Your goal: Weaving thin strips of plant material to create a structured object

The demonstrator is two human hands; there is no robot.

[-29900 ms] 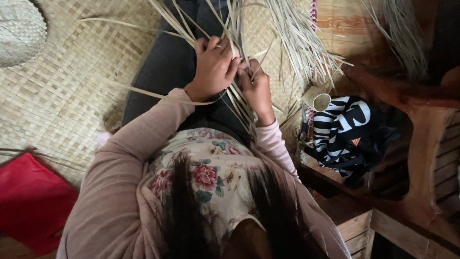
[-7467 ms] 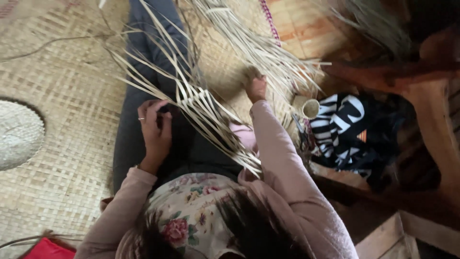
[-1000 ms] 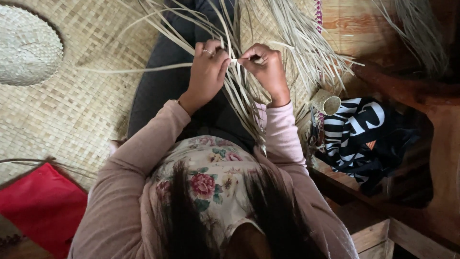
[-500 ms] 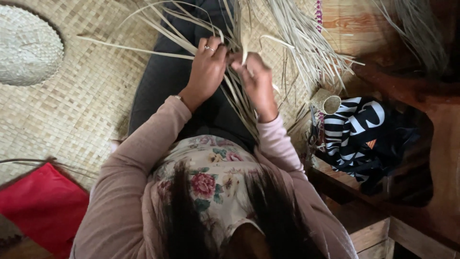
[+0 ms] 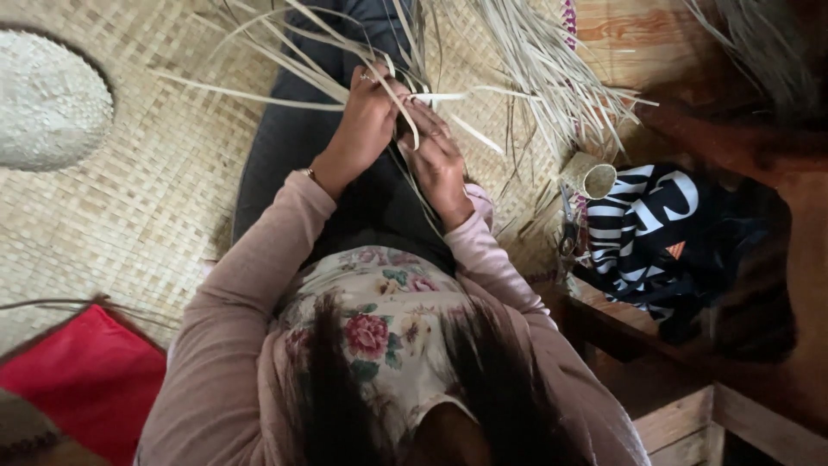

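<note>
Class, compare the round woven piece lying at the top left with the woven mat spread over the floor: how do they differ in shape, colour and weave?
The round woven piece is circular, while the woven mat spreads past the picture's edges. The round piece looks pale grey-white; the mat is straw-yellow. The round piece's weave is fine and tight; the mat shows broad checkered strips. Both are plaited and lie flat.

Counts around the woven floor mat [image 5: 129, 207]

Two hands on many pale straw strips [image 5: 535, 69], too many to count; one round woven disc [image 5: 47, 99], one red cloth [image 5: 86, 380], one striped bag [image 5: 655, 224], one small cup [image 5: 591, 177].
</note>
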